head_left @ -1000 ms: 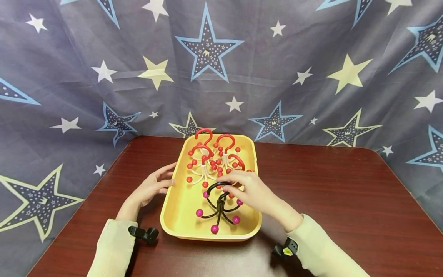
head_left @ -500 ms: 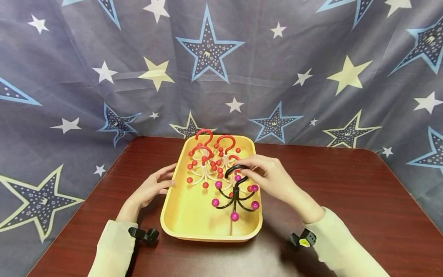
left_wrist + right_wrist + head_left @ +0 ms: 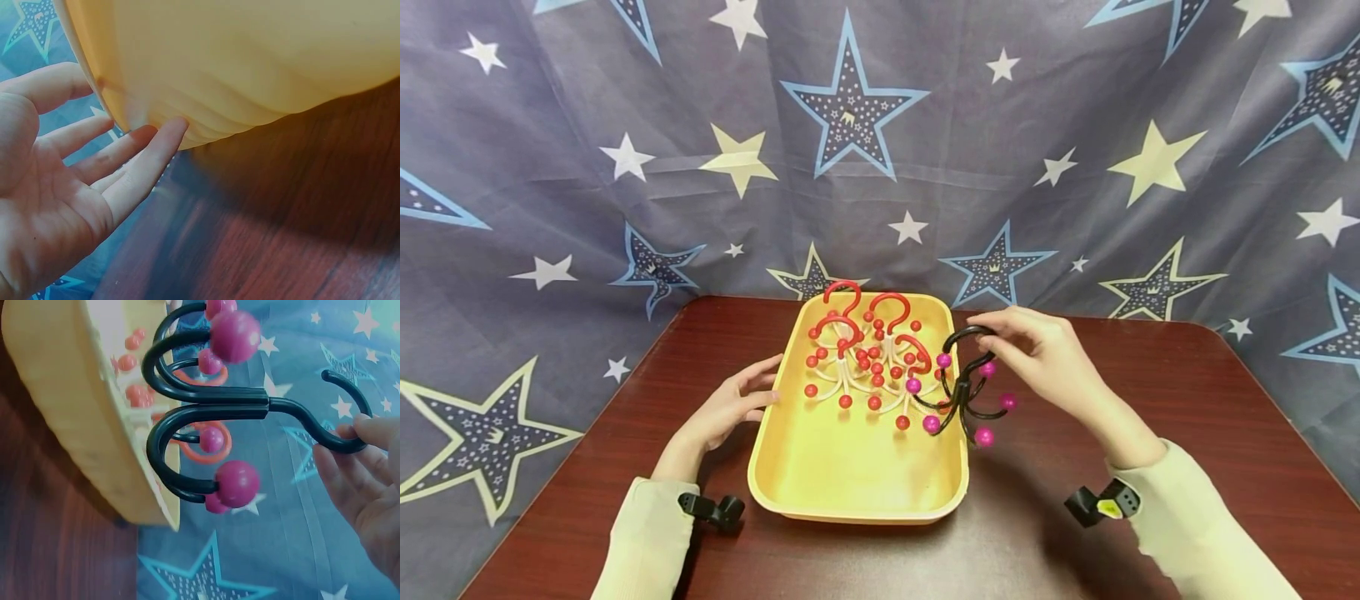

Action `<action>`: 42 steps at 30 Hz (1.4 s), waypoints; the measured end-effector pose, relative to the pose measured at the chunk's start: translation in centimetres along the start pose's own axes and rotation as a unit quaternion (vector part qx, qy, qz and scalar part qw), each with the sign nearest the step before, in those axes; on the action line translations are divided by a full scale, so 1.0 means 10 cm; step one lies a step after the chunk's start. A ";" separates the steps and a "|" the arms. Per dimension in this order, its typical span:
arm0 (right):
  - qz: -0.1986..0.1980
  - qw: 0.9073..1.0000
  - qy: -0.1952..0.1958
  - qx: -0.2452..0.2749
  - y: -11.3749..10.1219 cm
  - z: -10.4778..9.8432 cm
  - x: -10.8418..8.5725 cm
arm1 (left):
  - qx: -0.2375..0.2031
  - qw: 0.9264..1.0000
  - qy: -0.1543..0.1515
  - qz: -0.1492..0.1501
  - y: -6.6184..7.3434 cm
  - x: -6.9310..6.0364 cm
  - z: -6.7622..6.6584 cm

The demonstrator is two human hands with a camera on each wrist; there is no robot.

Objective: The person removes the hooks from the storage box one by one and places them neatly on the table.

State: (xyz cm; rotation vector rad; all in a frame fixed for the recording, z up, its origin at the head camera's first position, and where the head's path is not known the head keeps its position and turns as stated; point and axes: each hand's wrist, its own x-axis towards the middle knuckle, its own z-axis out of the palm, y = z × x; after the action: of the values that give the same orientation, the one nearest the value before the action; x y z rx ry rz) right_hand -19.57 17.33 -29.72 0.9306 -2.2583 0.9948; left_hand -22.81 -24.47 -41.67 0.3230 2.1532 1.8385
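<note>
My right hand [image 3: 1045, 358] pinches the top of a black hook [image 3: 961, 392] whose several curved arms end in magenta balls. It hangs over the right rim of the yellow tray [image 3: 857, 515]; in the right wrist view thumb and fingers grip the bend of the black hook [image 3: 294, 412]. Several white hooks with red tops and red balls, one of them a hook [image 3: 844, 371], stand in the tray's far half. My left hand [image 3: 718, 412], fingers extended, rests against the tray's left side; the left wrist view shows the hand [image 3: 75, 181] with fingertips at the tray's outer wall [image 3: 219, 69].
A dark red-brown table [image 3: 1112, 392] carries the tray and extends to both sides of it. Behind the table hangs a grey-blue cloth [image 3: 955, 183] with stars. Each wrist wears a black camera, one on the left [image 3: 722, 510] and one on the right [image 3: 1093, 504].
My right hand has carried the black hook up and to the right, from inside the tray to above its right rim. The left hand and the tray have stayed put.
</note>
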 end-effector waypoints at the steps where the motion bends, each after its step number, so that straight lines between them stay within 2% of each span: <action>1: 0.000 1.000 0.003 -0.008 0.02 -0.03 0.00 | 0.000 1.000 0.000 0.001 0.00 0.00 0.00; 7: 0.004 0.999 0.014 -0.045 0.18 -0.20 0.01 | -0.008 1.000 -0.008 0.005 0.00 -0.01 0.00; 13: 0.048 0.996 0.016 -0.070 0.42 -0.34 0.00 | -0.009 1.000 -0.006 0.004 0.00 -0.01 0.00; 19: 0.082 0.991 0.020 -0.106 0.64 -0.40 -0.02 | -0.008 1.000 0.001 0.000 -0.01 -0.01 0.00; 31: 0.172 0.977 0.016 -0.127 0.95 -0.32 -0.03 | -0.019 1.000 -0.002 0.001 0.00 -0.02 0.00; 42: 0.196 0.971 0.047 -0.129 1.22 -0.18 0.00 | -0.016 1.000 -0.006 0.002 -0.02 -0.02 -0.01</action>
State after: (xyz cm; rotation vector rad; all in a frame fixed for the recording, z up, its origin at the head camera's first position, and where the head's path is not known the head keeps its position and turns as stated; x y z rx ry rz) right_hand -28.43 24.78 -33.95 0.3264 -2.4667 0.8501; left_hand -22.60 -24.65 -41.85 0.3308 2.1151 1.8670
